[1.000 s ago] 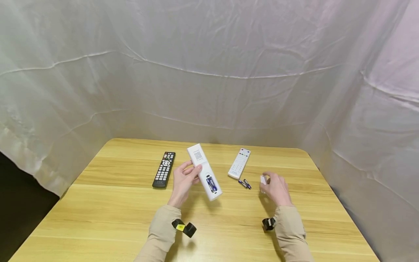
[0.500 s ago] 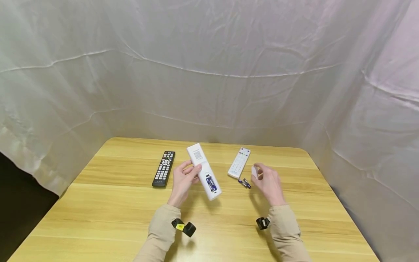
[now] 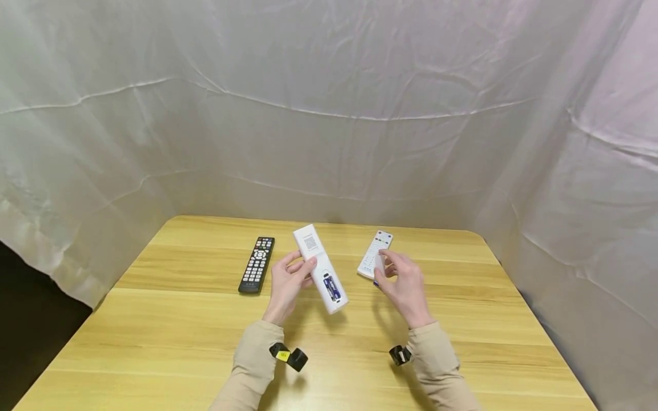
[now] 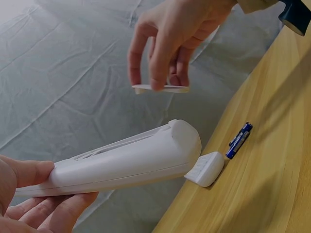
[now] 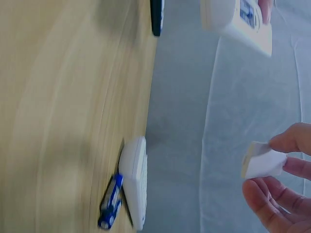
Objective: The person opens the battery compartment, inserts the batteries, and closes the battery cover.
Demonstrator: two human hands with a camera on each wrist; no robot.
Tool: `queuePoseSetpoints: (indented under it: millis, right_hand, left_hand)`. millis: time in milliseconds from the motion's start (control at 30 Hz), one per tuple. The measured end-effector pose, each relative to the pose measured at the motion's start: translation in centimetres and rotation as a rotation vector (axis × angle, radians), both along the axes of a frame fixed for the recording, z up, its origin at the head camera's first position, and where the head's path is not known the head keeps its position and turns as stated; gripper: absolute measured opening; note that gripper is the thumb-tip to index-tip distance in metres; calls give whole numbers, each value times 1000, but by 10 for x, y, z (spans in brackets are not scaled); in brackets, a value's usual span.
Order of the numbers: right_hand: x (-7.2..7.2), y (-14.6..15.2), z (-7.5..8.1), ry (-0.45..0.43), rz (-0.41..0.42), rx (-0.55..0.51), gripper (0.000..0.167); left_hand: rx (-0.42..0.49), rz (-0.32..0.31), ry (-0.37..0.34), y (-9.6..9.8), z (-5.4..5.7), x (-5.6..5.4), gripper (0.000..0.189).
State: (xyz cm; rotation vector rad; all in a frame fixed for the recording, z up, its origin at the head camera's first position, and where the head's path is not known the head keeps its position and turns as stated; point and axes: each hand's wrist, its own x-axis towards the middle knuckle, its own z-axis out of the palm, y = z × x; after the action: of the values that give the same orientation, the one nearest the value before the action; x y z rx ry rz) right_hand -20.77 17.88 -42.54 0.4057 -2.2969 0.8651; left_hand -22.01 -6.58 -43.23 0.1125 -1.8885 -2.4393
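A white remote control [image 3: 321, 268] is held in my left hand [image 3: 287, 282], raised off the table with its back facing up. Its battery compartment is uncovered and two blue batteries [image 3: 332, 287] lie side by side in it. My right hand [image 3: 403, 285] pinches a small white battery cover [image 5: 265, 162] between thumb and fingertips. In the left wrist view that cover [image 4: 163, 89] hangs above the remote's compartment end, with a gap between them. Below the right hand, loose blue batteries [image 4: 239, 141] lie on the table, mostly hidden in the head view.
A second white remote [image 3: 371, 260] lies buttons up behind the right hand, close to the loose batteries. On the left lies a black remote [image 3: 257, 265], also buttons up. The wooden table [image 3: 154, 331] has grey fabric [image 3: 329, 142] hanging behind and beside it.
My right hand has moved left with the battery cover, from the right of the loose batteries to above them, nearer the held remote. The left hand and its remote have stayed almost still.
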Motion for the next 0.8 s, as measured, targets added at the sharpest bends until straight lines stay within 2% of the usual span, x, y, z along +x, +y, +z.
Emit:
queuePoseSetpoints:
  millis: [300, 500, 800]
  right_hand:
    - [5, -21, 0, 36, 108, -76, 36]
    - [8, -31, -3, 86, 170, -87, 39]
    - [12, -42, -4, 111, 171, -76, 39]
  left_hand:
    - [-3, -4, 1, 0, -1, 1, 42]
    - [-5, -8, 6, 0, -1, 1, 41]
    - [9, -15, 8, 1, -1, 1, 40]
